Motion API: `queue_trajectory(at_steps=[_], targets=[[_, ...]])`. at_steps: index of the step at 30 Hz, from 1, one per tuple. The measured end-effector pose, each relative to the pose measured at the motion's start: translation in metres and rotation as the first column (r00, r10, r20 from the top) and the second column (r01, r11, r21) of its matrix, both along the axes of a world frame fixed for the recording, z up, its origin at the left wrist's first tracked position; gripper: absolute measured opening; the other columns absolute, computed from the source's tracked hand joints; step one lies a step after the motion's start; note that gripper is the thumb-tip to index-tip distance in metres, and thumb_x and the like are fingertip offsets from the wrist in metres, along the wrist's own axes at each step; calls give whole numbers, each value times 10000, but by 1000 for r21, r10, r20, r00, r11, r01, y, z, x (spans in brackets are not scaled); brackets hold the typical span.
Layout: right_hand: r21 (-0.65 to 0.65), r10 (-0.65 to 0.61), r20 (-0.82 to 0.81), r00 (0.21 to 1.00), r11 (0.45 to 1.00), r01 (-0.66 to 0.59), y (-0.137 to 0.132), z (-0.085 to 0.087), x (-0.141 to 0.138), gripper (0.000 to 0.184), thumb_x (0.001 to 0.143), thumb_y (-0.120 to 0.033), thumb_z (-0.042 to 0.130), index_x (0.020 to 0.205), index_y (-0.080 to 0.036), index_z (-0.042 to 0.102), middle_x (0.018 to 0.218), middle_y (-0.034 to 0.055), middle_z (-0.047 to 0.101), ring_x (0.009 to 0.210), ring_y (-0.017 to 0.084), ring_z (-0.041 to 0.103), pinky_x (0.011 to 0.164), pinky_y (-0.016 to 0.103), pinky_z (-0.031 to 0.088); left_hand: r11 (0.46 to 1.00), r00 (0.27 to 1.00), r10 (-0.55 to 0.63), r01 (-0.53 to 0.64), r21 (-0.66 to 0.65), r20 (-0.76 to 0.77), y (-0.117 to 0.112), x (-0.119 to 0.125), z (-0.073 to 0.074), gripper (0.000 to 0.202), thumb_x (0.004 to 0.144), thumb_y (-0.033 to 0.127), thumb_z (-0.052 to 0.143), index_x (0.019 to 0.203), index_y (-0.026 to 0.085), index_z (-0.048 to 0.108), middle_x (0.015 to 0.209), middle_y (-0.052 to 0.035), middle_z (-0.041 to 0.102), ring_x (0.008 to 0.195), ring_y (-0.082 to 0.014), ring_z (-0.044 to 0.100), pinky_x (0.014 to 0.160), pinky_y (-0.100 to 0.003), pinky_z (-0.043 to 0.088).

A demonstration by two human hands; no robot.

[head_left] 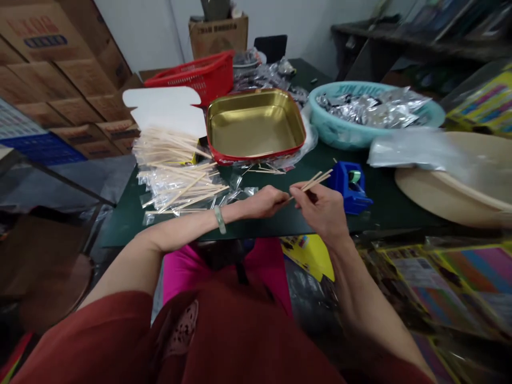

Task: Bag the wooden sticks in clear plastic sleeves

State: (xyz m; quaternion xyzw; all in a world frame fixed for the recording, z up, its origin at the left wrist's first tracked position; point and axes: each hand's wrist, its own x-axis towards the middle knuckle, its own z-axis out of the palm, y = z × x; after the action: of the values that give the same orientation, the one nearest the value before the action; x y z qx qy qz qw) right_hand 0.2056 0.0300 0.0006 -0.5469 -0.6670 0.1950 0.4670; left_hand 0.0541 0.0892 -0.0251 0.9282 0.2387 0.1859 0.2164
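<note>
At the frame's centre, my right hand (322,208) pinches a few wooden sticks (316,181) while my left hand (267,201) closes on their near ends; I should square the tips evenly, gripping lightly.

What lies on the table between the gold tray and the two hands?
In the head view, a few loose wooden sticks lie on the dark table, between the gold tray and the hands.
</note>
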Motion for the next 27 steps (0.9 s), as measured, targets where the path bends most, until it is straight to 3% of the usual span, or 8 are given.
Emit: queue_trajectory(at_steps=[4, 7, 9, 12, 15, 18, 22, 27], targets=[[-12, -8, 57, 998, 1000, 8, -11, -24, 1, 262, 847, -414, 525, 765, -203, 656, 630, 40, 645, 537, 166, 599, 516, 294, 474, 999, 998, 45, -46, -13, -51, -15, -5, -14, 180, 837, 46, 517, 730, 147, 620, 689, -29, 609, 620, -123, 485, 617, -253, 406], [-59, -31, -24, 999, 998, 30, -15, -35, 7, 296, 854, -458, 530, 771, -197, 643, 677, 55, 671, 568, 185, 645, 513, 310, 520, 991, 991, 133, -133, 26, -25, -23, -27, -6, 180, 860, 104, 540, 1005, 120, 645, 1012, -108, 658, 909, -181, 585, 816, -281, 471], [-77, -79, -115, 990, 995, 71, -17, -34, 11, 304, 850, -480, 554, 795, -193, 640, 682, 49, 678, 578, 186, 664, 514, 313, 550, 958, 961, 275, -273, 87, -14, -30, -49, 1, 251, 901, 178, 517, 1122, 103, 611, 1128, -145, 619, 1033, -226, 564, 906, -347, 464], [-45, -111, -227, 967, 994, 103, -22, -25, 12, 296, 858, -474, 577, 805, -190, 642, 687, 30, 679, 578, 167, 671, 523, 303, 579, 850, 841, 512, -469, 238, -171, -38, -83, 1, 295, 889, 309, 581, 1096, 105, 632, 1044, -146, 629, 1002, -271, 568, 868, -402, 482], [-4, -31, -289, 957, 1000, 31, -25, -14, 3, 236, 871, -410, 589, 824, -188, 652, 716, 20, 687, 586, 147, 675, 540, 288, 593, 791, 703, 612, -529, 309, -362, -41, -104, -12, 397, 826, 346, 663, 1124, 85, 633, 1061, -178, 621, 1027, -315, 566, 852, -419, 487], [9, 61, -302, 951, 998, -61, -25, -9, -14, 180, 871, -351, 598, 832, -185, 653, 721, 15, 691, 586, 137, 677, 551, 277, 599, 803, 669, 594, -525, 282, -447, -38, -111, -26, 284, 837, 220, 594, 1088, 100, 649, 1041, -161, 636, 997, -286, 581, 854, -393, 480], [50, 65, -302, 951, 997, -53, -20, -11, -29, 187, 895, -347, 562, 821, -190, 634, 716, 10, 676, 607, 134, 683, 546, 258, 597, 871, 768, 490, -454, 189, -414, -34, -112, -33, 295, 794, 70, 451, 989, 119, 667, 903, -115, 648, 861, -216, 588, 808, -335, 471], [72, 54, -285, 957, 997, -35, -14, -18, -33, 222, 908, -386, 544, 824, -194, 618, 760, 18, 677, 634, 130, 688, 550, 245, 593, 923, 840, 385, -357, 144, -381, -45, -122, -28, 401, 759, 52, 423, 1078, 139, 651, 844, -75, 639, 789, -176, 567, 722, -268, 457]])
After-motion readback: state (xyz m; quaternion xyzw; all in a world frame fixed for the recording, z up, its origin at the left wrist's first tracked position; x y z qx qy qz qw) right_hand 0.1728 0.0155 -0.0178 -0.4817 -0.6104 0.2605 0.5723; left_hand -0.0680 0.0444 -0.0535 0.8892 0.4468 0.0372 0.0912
